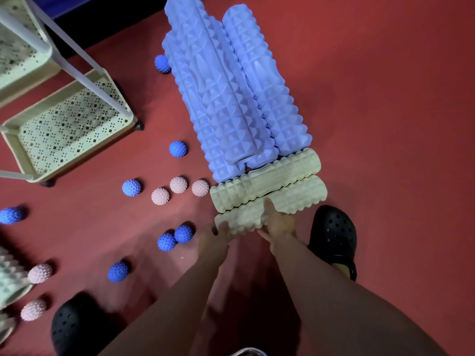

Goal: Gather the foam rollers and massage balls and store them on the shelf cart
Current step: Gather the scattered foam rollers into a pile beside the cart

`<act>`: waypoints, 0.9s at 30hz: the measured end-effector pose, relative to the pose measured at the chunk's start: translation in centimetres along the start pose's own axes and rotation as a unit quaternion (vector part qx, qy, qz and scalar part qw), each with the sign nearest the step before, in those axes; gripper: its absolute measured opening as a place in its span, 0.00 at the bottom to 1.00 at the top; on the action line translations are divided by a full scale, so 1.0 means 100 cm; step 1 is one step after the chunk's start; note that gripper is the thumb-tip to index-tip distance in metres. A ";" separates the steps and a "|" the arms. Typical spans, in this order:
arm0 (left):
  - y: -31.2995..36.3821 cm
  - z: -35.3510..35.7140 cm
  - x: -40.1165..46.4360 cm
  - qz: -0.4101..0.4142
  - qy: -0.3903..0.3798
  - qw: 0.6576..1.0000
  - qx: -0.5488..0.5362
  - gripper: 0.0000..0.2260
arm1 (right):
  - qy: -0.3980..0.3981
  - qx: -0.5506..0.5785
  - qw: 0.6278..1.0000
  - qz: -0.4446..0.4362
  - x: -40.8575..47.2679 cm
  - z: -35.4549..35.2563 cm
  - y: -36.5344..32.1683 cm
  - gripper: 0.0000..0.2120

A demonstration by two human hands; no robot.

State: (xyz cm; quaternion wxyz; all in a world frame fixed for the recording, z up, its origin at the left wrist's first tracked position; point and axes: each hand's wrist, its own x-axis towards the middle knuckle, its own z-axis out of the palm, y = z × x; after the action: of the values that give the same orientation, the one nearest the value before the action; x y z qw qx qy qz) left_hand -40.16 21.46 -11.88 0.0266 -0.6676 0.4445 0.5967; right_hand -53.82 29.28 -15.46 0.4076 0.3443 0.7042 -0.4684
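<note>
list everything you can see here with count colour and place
long foam rollers: at least three, lilac, stacked on the floor, centre top
short foam rollers: two, cream, side by side across the near end of the lilac stack
spiky balls: seven, blue, scattered on the floor
spiky balls: five, pink, three mid-floor, two lower left
shelf cart: one, pale green, upper left
pale roller: part only, left edge
clogs: two, black
left hand: at the near cream roller's end
right hand: gripping the same roller
</note>
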 end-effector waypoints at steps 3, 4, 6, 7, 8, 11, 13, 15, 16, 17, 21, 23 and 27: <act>-0.002 -0.001 0.001 0.019 0.018 0.999 0.021 0.07 | 0.036 -0.041 0.998 -0.017 0.000 0.005 -0.001 0.46; -0.002 -0.001 0.001 0.022 0.022 0.999 0.023 0.08 | 0.041 -0.044 0.998 -0.025 0.001 0.006 -0.002 0.44; -0.004 -0.003 0.003 0.024 0.027 0.999 0.029 0.11 | 0.040 -0.050 0.998 -0.029 0.000 0.006 -0.001 0.46; -0.004 -0.003 0.004 0.025 0.026 0.999 0.033 0.12 | 0.038 -0.061 0.997 -0.024 0.001 0.005 0.000 0.51; -0.004 -0.004 0.005 0.024 0.023 0.999 0.038 0.11 | 0.032 -0.069 0.997 -0.023 0.003 0.004 0.001 0.56; -0.004 -0.005 0.006 0.023 0.021 0.998 0.048 0.08 | 0.013 -0.085 0.996 -0.022 0.002 0.000 0.000 0.51; -0.004 -0.005 0.005 0.030 0.019 0.998 0.058 0.09 | 0.016 -0.101 0.995 -0.023 0.001 0.001 -0.001 0.53; -0.001 -0.007 -0.001 0.046 0.011 0.995 0.085 0.07 | 0.014 -0.139 0.989 -0.037 0.008 0.003 0.001 0.55; 0.001 -0.008 -0.005 0.060 0.011 0.992 0.111 0.09 | 0.017 -0.179 0.983 -0.048 0.011 0.005 0.001 0.55; 0.003 -0.010 -0.009 0.075 0.011 0.988 0.137 0.13 | 0.021 -0.214 0.975 -0.051 0.016 0.005 0.001 0.56; 0.013 -0.031 -0.021 0.103 0.008 0.971 0.218 0.19 | 0.075 -0.269 0.955 -0.097 -0.054 0.004 -0.022 0.39; 0.021 -0.051 -0.031 0.131 0.002 0.955 0.267 0.20 | 0.100 -0.355 0.911 -0.185 -0.089 -0.001 -0.024 0.27; 0.041 -0.115 -0.054 0.196 0.033 0.926 0.321 0.19 | 0.031 -0.512 0.770 -0.378 -0.149 0.007 -0.016 0.21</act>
State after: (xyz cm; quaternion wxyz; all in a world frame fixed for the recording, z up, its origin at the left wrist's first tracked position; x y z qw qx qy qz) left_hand -33.23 15.53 -2.10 0.1077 -0.5421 0.7347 0.3934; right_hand -48.61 26.56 -1.70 0.2913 -0.1955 0.9253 -0.1439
